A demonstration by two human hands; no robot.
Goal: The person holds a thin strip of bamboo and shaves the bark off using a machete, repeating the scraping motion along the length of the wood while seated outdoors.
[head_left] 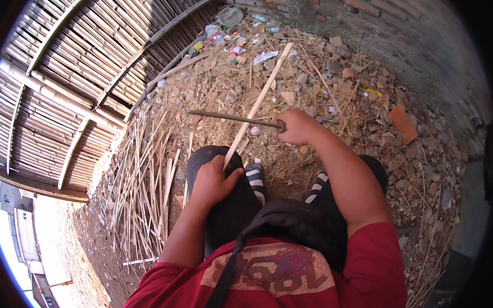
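Note:
My left hand (215, 180) rests on my left knee, closed around the lower end of a long pale bamboo strip (268, 81). From there the strip slants up and away to the right. In my right hand (299, 127) is the handle of a long, narrow-bladed knife (226, 117), its fingers wrapped round it. The blade points left and lies across the strip, above my left hand; I cannot tell whether the two touch.
A heap of split bamboo strips (145, 188) lies on the ground at my left. Stones, straw and litter (236, 49) cover the ground ahead. A bamboo slat wall (69, 88) stands on the left, a brick wall (419, 40) at the far right. One orange tile piece (403, 125) lies right.

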